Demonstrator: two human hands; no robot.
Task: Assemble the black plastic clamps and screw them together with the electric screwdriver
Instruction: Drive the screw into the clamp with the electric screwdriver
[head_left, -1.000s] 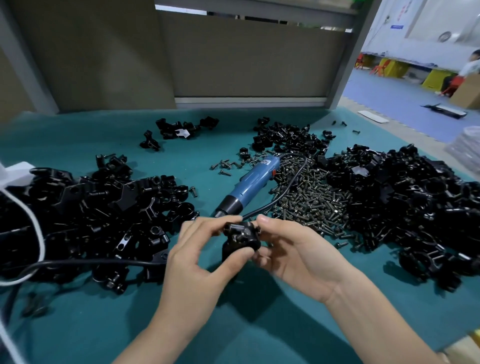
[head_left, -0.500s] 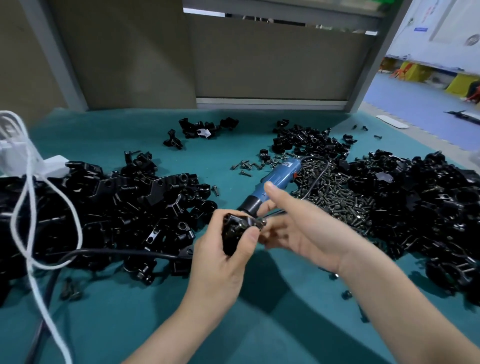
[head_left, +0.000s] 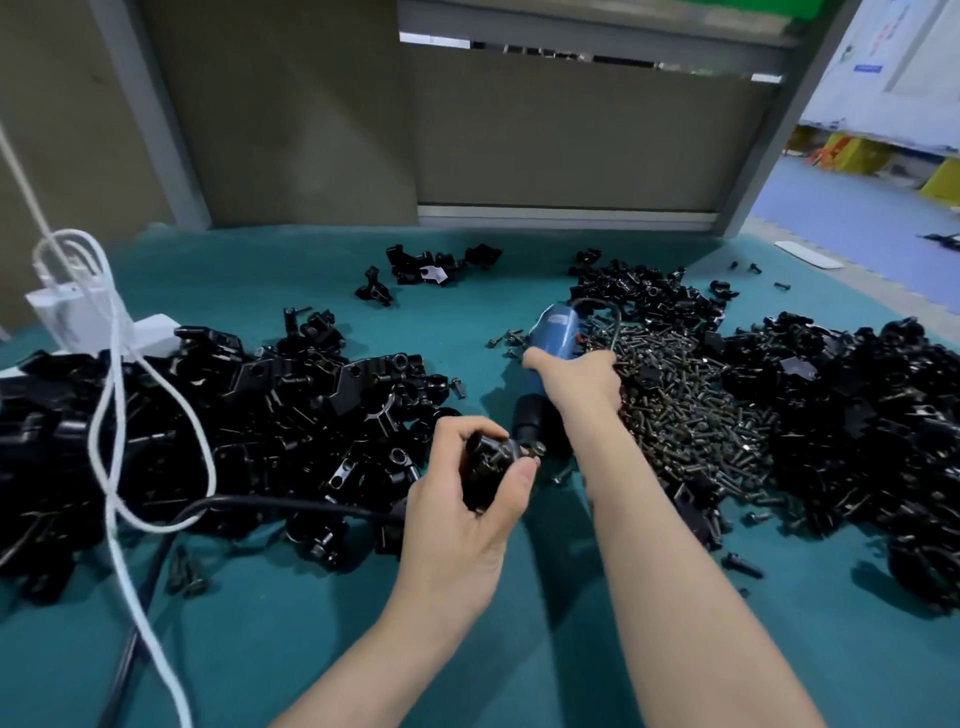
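My left hand (head_left: 470, 499) grips a black plastic clamp (head_left: 488, 462) just above the green table, with a screw head showing at the clamp's right end. My right hand (head_left: 576, 382) is wrapped round the body of the blue electric screwdriver (head_left: 553, 338), which points its black nose down toward the clamp. The screwdriver's tip is hidden behind the clamp and my fingers. A heap of dark screws (head_left: 691, 410) lies right of my right hand.
Large piles of black clamp parts lie at left (head_left: 208, 415) and right (head_left: 857, 405), with smaller ones at the back (head_left: 436, 265). A white cable (head_left: 111, 415) and a black cord (head_left: 260, 506) cross the left pile. A white box (head_left: 93, 322) stands far left.
My right hand left the clamp, reached forward and took hold of the blue screwdriver. My left hand kept the clamp. The camera tilted up and left.
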